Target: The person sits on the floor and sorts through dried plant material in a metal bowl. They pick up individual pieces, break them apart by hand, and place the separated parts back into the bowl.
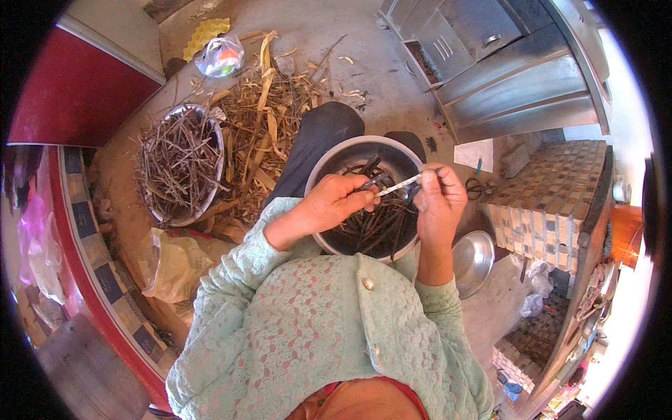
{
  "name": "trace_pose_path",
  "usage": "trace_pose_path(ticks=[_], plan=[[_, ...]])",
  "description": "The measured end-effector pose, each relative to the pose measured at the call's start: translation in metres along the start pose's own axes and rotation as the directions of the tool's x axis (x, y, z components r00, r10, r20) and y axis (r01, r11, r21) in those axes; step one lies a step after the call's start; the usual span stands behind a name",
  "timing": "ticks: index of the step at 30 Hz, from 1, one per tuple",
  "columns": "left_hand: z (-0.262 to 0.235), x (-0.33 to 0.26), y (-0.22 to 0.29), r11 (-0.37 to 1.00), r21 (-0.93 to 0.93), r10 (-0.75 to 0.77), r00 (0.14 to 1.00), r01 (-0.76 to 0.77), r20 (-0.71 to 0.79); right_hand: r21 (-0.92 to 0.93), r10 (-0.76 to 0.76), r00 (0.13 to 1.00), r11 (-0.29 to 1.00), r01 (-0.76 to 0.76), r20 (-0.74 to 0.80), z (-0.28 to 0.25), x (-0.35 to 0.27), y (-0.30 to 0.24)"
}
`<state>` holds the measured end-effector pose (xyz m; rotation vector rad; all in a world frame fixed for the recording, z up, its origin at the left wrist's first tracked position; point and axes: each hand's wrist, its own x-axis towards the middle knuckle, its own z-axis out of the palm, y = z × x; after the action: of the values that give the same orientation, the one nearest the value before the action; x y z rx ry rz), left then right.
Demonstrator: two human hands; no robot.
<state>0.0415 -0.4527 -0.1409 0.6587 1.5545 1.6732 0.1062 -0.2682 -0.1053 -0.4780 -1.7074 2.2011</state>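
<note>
Stalks, dark and thin, fill most of the scene: a big heap of dry husks and strippings (269, 119) on the concrete floor (364, 63), then a wide shallow basin (178, 164) to the person's left piled high with dark stalks, then the metal bowl (364, 196) in the lap holding a thinner layer of them. Judging by that, work looks well underway but not near done, since the left basin is full and the lap bowl only partly covered. Which pile is finished, cannot tell

One stalk (400, 185) is held over the lap bowl, pale along its length as if stripped, lying almost level between both hands

Left hand (336, 203) comes in from the left, wrist bent, back of hand up, fingers (365, 198) curled and pinching the dark end of the stalk. Right hand (439, 203) is raised upright from the forearm, fingers (435, 175) closed together gripping the pale end near the bowl's right rim

Smaller things: empty steel dish (472, 259) on the floor at right, crumpled plastic bag (171, 262) at left, scissors (476, 187) near the tiled ledge (553, 196)
</note>
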Motion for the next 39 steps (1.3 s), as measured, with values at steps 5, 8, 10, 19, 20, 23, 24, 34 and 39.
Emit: trace_pose_path(ticks=[5, 8, 10, 19, 20, 23, 24, 34, 39], plan=[[-0.001, -0.002, 0.001, 0.998, -0.042, 0.042, 0.999, -0.043, -0.028, 0.267, 0.022, 0.999, 0.963, -0.030, 0.036, -0.011, 0.008, -0.004], [0.002, -0.002, 0.001, 0.991, -0.127, 0.041, 0.998, -0.047, -0.045, 0.366, 0.100, 0.987, 0.920, -0.140, 0.128, -0.011, 0.008, -0.003], [0.003, -0.002, 0.004, 0.984, -0.176, 0.032, 0.999, -0.038, -0.039, 0.394, 0.139, 0.974, 0.897, -0.201, 0.182, -0.007, 0.006, 0.003], [0.005, -0.005, 0.003, 0.953, -0.299, -0.070, 0.997, 0.055, -0.037, 0.367, 0.146, 0.947, 0.897, -0.248, 0.284, 0.010, -0.002, 0.019], [0.006, -0.005, 0.003, 0.948, -0.316, -0.060, 0.996, 0.035, -0.068, 0.335, 0.143, 0.952, 0.913, -0.232, 0.270, 0.010, -0.003, 0.019], [0.007, -0.003, 0.003, 0.953, -0.303, -0.031, 0.990, -0.013, -0.139, 0.215, 0.063, 0.957, 0.968, -0.128, 0.283, 0.011, -0.004, 0.018], [0.004, -0.004, 0.004, 0.966, -0.256, -0.021, 0.989, -0.018, -0.149, 0.171, 0.027, 0.954, 0.982, -0.081, 0.299, 0.011, -0.004, 0.018], [0.007, -0.004, 0.006, 0.950, -0.312, -0.042, 0.986, -0.010, -0.161, 0.077, -0.025, 0.975, 0.997, 0.008, 0.221, 0.008, -0.009, 0.018], [0.006, -0.006, 0.003, 0.955, -0.296, -0.023, 0.989, -0.022, -0.147, 0.132, -0.182, 0.976, 0.977, 0.167, 0.117, 0.005, -0.001, 0.000]])
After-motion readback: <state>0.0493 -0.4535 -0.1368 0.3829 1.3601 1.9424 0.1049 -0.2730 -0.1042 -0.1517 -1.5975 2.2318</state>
